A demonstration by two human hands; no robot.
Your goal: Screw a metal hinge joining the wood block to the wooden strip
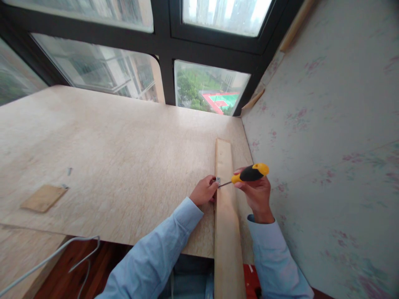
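Note:
A long pale wooden batten (227, 232) lies lengthwise on a plywood board (118, 166), near the wall on the right. My left hand (204, 191) is closed, pinching a small metal bracket (218, 180) against the batten's left edge. My right hand (257, 193) is wrapped round the black and yellow handle of a screwdriver (249, 173). Its thin shaft points left and its tip meets the bracket. Both arms wear light blue sleeves.
A small square offcut of plywood (43, 198) lies at the board's left, with a screw (69, 170) above it. A white cable (56, 253) hangs below the board's front edge. Dark-framed windows (168, 45) stand behind; a flowered wall (327, 145) closes the right side.

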